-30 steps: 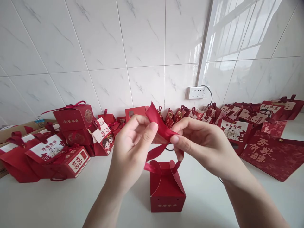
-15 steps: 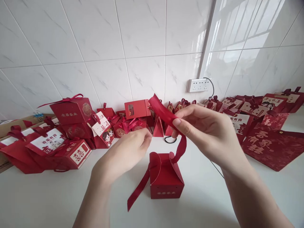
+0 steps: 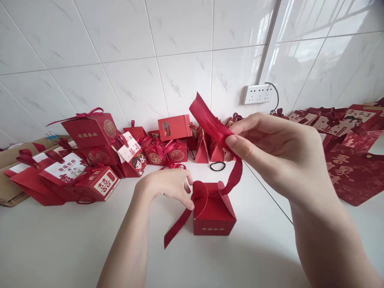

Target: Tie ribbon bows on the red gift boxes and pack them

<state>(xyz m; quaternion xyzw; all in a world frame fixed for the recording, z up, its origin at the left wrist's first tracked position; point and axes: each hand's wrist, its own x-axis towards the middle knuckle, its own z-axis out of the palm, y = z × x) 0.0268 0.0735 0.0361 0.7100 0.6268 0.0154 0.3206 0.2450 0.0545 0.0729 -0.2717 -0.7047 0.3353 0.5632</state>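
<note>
The box sits upright on the surface, just below the frame's centre. Folding looks mostly done: the flaps lean inward, with the ribbon seemingly threaded through. Left undone, as far as shows, is the ribbon: no knot or bow joins its ends. The right hand has a pinching grip on it; the left hand's grip is loosely spread beside the box, contact unclear. The box is red, with pale lettering in front; the ribbon's lower-left end is cut slantwise.
</note>
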